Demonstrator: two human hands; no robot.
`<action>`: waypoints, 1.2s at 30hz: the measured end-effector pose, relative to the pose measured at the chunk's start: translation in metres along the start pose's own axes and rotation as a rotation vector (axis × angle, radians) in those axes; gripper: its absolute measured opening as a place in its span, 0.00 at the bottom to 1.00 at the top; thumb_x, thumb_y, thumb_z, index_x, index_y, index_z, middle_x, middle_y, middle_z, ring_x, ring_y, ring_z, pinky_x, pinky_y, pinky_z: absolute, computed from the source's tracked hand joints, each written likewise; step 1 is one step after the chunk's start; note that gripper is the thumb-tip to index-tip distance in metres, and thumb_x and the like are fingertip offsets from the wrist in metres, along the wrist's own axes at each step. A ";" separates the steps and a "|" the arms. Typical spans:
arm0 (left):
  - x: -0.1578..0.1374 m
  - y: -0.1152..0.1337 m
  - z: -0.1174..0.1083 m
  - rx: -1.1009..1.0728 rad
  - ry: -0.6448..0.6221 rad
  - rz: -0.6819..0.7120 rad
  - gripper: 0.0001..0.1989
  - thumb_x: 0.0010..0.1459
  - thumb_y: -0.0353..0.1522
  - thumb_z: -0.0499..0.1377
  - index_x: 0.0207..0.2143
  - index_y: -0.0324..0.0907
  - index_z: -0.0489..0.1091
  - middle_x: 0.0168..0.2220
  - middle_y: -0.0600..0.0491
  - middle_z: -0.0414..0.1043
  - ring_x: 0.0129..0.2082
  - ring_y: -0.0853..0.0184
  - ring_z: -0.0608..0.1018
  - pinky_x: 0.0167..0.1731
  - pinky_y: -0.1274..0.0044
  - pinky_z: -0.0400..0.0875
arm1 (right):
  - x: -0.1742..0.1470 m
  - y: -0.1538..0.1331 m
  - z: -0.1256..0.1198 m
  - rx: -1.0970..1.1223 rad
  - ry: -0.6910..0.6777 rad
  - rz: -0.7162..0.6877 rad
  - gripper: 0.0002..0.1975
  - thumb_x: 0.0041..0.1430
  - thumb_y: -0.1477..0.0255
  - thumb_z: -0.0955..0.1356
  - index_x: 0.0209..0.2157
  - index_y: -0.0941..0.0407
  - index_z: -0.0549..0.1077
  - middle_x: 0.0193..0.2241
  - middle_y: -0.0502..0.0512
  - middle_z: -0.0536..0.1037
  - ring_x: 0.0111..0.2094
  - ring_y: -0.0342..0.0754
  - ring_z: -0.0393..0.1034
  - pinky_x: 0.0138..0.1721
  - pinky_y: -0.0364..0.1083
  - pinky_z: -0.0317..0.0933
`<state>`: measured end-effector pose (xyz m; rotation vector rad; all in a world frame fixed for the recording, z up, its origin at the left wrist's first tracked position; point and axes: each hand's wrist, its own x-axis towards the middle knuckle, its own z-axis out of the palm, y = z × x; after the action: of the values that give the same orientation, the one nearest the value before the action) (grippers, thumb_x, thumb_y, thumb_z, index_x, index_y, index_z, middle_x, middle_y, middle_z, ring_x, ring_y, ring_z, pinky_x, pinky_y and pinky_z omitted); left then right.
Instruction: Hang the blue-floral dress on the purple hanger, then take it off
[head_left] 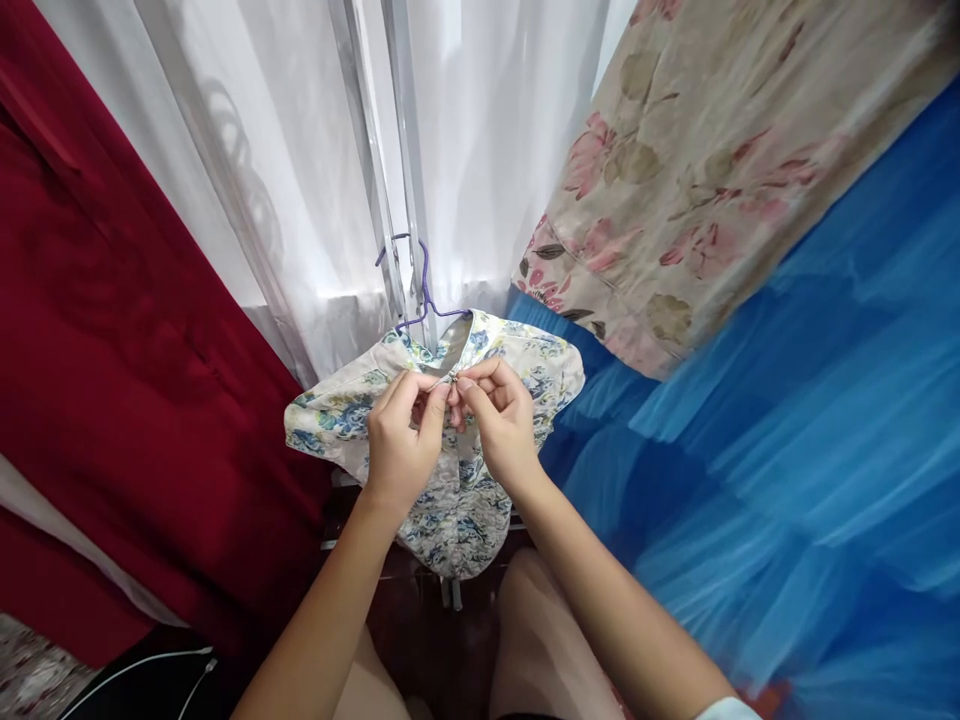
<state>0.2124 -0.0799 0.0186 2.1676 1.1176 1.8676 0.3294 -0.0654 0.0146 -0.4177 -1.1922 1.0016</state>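
Observation:
A white blouse with a blue floral print [457, 530] hangs on a purple hanger [427, 275] in front of me. Both hands meet at the front of its neckline. My left hand [405, 430] pinches one edge of the collar between thumb and fingers. Opposite it, my right hand [501, 412] pinches the other edge, the fingertips of both nearly touching. Between the thumbs shows a small dark fastener [452, 379], too small to make out exactly. My fingers hide part of the blouse's upper front.
The hanger hooks at a pale metal stand [405, 130] before white curtains [480, 150]. Red cloth [135, 330] hangs at left. A beige floral fabric [645, 190] and blue tulle [765, 470] hang at right. A white cable [135, 660] lies at lower left.

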 end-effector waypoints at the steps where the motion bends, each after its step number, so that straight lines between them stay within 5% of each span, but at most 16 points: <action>1: 0.001 0.000 0.000 -0.011 -0.001 -0.007 0.06 0.64 0.30 0.57 0.32 0.40 0.69 0.29 0.54 0.72 0.30 0.71 0.74 0.33 0.79 0.68 | 0.000 0.000 0.001 0.010 0.009 0.008 0.06 0.61 0.72 0.68 0.34 0.53 0.65 0.23 0.44 0.71 0.19 0.39 0.63 0.20 0.40 0.58; 7: 0.004 -0.001 -0.001 -0.079 0.056 -0.060 0.06 0.65 0.32 0.57 0.34 0.41 0.68 0.30 0.54 0.69 0.30 0.70 0.72 0.33 0.78 0.67 | -0.011 0.009 0.002 0.057 0.042 0.043 0.11 0.59 0.74 0.68 0.34 0.51 0.59 0.20 0.42 0.69 0.18 0.38 0.56 0.19 0.38 0.50; 13: 0.032 0.006 -0.017 -0.222 0.253 -0.042 0.08 0.66 0.33 0.56 0.32 0.40 0.67 0.27 0.56 0.65 0.27 0.72 0.70 0.29 0.80 0.66 | -0.026 0.032 -0.013 0.027 0.077 0.070 0.10 0.58 0.76 0.67 0.30 0.53 0.59 0.19 0.43 0.68 0.18 0.38 0.56 0.19 0.38 0.49; 19: 0.026 0.010 -0.017 -0.216 0.096 -0.085 0.08 0.65 0.33 0.57 0.32 0.40 0.69 0.28 0.55 0.67 0.29 0.72 0.72 0.31 0.80 0.67 | -0.020 0.020 -0.007 -0.039 -0.124 0.146 0.06 0.65 0.66 0.65 0.41 0.53 0.65 0.21 0.44 0.72 0.17 0.40 0.59 0.19 0.41 0.54; 27: 0.013 0.009 -0.011 -0.234 0.054 -0.125 0.09 0.64 0.36 0.58 0.33 0.41 0.69 0.27 0.55 0.67 0.27 0.71 0.72 0.30 0.80 0.67 | 0.001 0.013 0.002 -0.159 -0.129 0.047 0.12 0.66 0.62 0.65 0.31 0.53 0.63 0.18 0.44 0.67 0.18 0.40 0.57 0.21 0.40 0.50; 32: 0.033 0.012 -0.019 -0.359 0.228 -0.155 0.10 0.64 0.38 0.59 0.32 0.41 0.68 0.25 0.56 0.66 0.26 0.72 0.71 0.29 0.80 0.68 | -0.017 0.034 -0.008 -0.398 -0.142 0.089 0.12 0.65 0.64 0.65 0.29 0.54 0.63 0.17 0.43 0.62 0.19 0.41 0.55 0.22 0.41 0.47; 36: 0.059 -0.018 -0.052 -0.350 0.431 -0.118 0.10 0.60 0.38 0.63 0.32 0.40 0.70 0.27 0.56 0.66 0.28 0.72 0.71 0.32 0.81 0.68 | -0.040 0.035 -0.021 -0.445 -0.179 0.164 0.11 0.65 0.66 0.64 0.29 0.54 0.62 0.18 0.43 0.60 0.20 0.41 0.55 0.23 0.41 0.47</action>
<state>0.1576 -0.0543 0.0727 1.5275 0.8585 2.3295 0.3328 -0.0751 -0.0414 -0.7993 -1.5688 0.9229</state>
